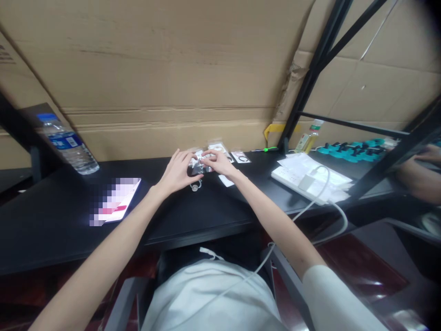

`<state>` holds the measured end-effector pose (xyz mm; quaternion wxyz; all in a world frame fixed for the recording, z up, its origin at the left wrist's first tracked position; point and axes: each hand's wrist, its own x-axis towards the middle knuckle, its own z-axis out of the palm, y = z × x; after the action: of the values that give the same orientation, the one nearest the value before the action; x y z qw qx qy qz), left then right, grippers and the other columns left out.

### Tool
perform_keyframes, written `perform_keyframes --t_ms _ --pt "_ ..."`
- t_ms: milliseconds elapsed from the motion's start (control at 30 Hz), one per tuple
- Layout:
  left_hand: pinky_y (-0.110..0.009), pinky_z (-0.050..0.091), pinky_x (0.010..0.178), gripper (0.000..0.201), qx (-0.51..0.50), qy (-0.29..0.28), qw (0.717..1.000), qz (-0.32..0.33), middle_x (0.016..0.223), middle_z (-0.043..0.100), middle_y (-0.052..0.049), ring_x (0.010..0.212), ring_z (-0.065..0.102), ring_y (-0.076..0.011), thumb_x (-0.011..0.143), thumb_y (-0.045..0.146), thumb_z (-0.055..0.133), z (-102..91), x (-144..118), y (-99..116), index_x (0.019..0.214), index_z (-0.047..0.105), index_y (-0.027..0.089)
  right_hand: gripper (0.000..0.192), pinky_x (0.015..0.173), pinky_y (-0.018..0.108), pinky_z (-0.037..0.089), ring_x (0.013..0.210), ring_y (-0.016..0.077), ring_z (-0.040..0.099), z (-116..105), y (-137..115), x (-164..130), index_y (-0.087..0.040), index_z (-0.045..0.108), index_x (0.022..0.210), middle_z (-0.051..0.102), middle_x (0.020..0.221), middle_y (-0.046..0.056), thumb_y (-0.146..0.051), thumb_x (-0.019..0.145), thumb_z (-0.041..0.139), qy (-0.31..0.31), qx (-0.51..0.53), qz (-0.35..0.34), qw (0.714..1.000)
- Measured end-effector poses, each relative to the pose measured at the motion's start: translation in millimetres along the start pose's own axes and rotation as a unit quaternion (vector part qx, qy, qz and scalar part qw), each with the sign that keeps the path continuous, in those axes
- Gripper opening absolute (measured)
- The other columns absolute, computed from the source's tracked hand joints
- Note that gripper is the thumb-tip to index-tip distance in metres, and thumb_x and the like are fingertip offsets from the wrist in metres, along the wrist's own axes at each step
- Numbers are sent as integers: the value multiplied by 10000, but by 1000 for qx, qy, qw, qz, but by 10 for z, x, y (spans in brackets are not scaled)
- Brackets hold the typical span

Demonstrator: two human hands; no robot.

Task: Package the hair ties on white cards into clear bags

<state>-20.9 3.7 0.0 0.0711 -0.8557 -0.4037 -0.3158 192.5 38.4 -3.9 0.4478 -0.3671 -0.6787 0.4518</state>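
Note:
Both my hands reach to the far middle of a black table (51, 211). My left hand (177, 172) and my right hand (218, 162) together hold a small clear plastic bag (200, 165) with a dark item inside, fingertips pinching it from both sides. A small round ring-like part (195, 186) lies on the table just below my left hand. More small clear bags (241, 157) with ring-shaped parts lie behind and to the right of my hands. A small white card (226, 180) rests under my right wrist.
A water bottle (67, 145) stands at the left back. A phone (117, 201) lies left of my arms. At right sit a white power strip (299, 181) with charger and cable, papers, a small bottle (310, 135), teal objects (351, 151), a black metal frame (310, 78). Another person's arm (418, 179) shows at far right. Cardboard (172, 69) walls the back.

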Motion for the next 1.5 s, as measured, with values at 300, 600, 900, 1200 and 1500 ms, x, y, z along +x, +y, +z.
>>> perform_keyframes --t_ms 300,600,900,1200,1500 --pt "-481 485 1060 569 -2 -22 999 -43 1275 596 -124 1220 590 -339 824 501 756 12 -12 -28 1266 546 211 229 653 232 572 850 152 678 -31 -37 -29 -223 725 1139 724 921 35 -312 928 738 -43 14 -10 999" --pt "-501 468 1055 765 30 -29 999 -29 1379 597 -164 1272 566 -372 834 470 737 30 -22 -42 1480 441 185 320 679 254 515 742 137 650 -23 33 8 -179 696 1126 710 841 12 -245 829 793 -14 -35 -58 998" --pt "-500 473 987 664 61 -52 996 -24 1278 624 -148 1193 586 -369 861 448 711 -6 -14 -5 1428 486 186 342 627 249 493 732 142 627 -20 -38 -34 -181 705 1066 702 828 16 -294 770 832 -24 -45 -45 998" --pt "-461 472 967 521 81 -40 996 -23 1273 628 -131 1194 593 -337 898 355 681 -23 -9 25 1374 522 214 285 645 254 500 648 110 589 -32 51 14 -179 718 1074 725 881 11 -209 792 747 9 -129 -66 989" --pt "-472 463 967 548 124 -62 989 -43 1297 648 -148 1208 588 -354 871 244 647 13 -27 -35 1397 504 191 190 636 243 519 668 113 615 -21 16 -2 -187 726 1020 687 858 9 -167 845 655 12 -139 -58 988"
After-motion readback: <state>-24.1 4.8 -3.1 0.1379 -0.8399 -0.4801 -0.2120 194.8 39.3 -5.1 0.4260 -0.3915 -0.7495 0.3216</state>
